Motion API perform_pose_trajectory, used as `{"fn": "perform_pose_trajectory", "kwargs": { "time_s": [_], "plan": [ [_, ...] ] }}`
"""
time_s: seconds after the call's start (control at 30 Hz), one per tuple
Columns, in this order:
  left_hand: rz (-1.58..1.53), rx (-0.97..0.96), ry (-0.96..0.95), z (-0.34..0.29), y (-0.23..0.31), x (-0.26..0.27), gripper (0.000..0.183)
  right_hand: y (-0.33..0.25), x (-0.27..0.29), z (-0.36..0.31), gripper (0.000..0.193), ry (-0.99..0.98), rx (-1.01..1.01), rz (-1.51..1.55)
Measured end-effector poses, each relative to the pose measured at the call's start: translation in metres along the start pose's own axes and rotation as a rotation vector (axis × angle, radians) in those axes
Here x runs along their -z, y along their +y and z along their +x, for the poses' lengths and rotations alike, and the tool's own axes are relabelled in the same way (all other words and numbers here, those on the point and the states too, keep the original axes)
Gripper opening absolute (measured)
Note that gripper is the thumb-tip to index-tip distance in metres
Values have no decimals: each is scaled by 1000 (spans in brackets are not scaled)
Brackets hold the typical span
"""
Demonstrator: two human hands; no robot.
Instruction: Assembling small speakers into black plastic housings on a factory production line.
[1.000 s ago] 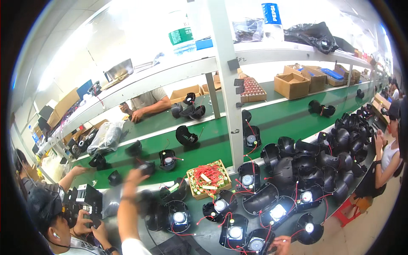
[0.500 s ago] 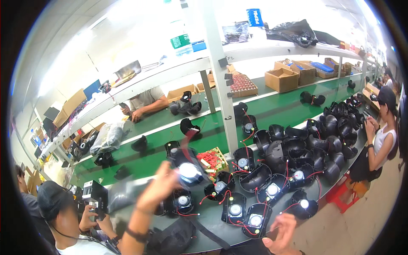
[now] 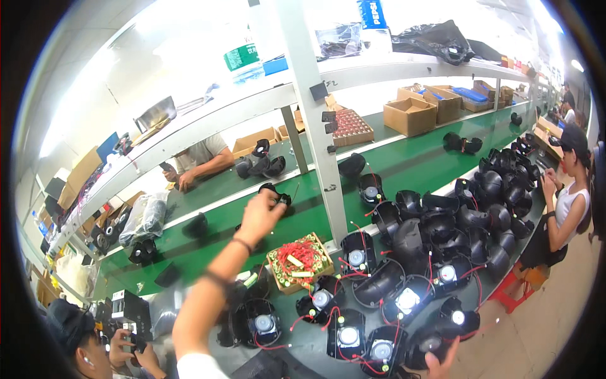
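Note:
My left hand [image 3: 260, 218] reaches out over the green belt, its fingers closed on a curved black housing [image 3: 284, 199]; the fingertips are partly hidden. Low at the right, the thumb and fingers of my right hand [image 3: 447, 362] grip the edge of a black shell [image 3: 421, 342] with a greyish round part. Close by are several black housings with round speakers and red wires, among them one [image 3: 347, 336] in front and one [image 3: 262, 324] beside my left forearm. A box [image 3: 290, 285] of red wires with green-and-white parts stands beyond them.
A heap of black shells [image 3: 492, 189] fills the bench at right. A white post [image 3: 315, 126] rises behind the box, carrying a loaded shelf [image 3: 404, 62]. People sit at right [image 3: 571, 189] and lower left [image 3: 72, 335]; another person's arm [image 3: 205, 165] shows across the belt.
My left hand has moved farther out onto the belt; the speaker housing it carried is no longer in it. My right hand has moved slightly right and down, now on a black shell. The view has shifted.

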State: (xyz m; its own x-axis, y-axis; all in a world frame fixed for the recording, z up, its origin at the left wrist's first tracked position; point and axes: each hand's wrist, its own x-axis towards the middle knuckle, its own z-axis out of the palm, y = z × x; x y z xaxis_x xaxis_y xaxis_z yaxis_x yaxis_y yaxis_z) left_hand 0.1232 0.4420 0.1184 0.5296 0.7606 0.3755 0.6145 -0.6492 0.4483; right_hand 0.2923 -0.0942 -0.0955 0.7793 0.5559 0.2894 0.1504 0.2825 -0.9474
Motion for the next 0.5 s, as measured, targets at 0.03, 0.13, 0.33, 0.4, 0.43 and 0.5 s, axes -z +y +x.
{"fn": "perform_pose_trajectory", "kwargs": {
  "time_s": [0.03,0.13,0.33,0.4,0.43,0.5],
  "plan": [
    [143,92,24,24,-44,-6,42,6,4,-7,78,-69,-35,47],
    [322,257,6,75,-129,-41,53,9,2,-24,84,-122,-213,-23],
    [172,256,-139,117,-194,-94,47,11,-2,-17,87,-112,-277,-18],
    [119,297,-88,124,-221,-103,44,13,0,-10,89,-130,-310,-3],
    [117,393,-86,124,-235,-103,43,14,1,-5,90,-143,-327,7],
    [107,482,-96,127,-242,-102,42,18,3,8,91,-142,-363,9]
  ]
}}
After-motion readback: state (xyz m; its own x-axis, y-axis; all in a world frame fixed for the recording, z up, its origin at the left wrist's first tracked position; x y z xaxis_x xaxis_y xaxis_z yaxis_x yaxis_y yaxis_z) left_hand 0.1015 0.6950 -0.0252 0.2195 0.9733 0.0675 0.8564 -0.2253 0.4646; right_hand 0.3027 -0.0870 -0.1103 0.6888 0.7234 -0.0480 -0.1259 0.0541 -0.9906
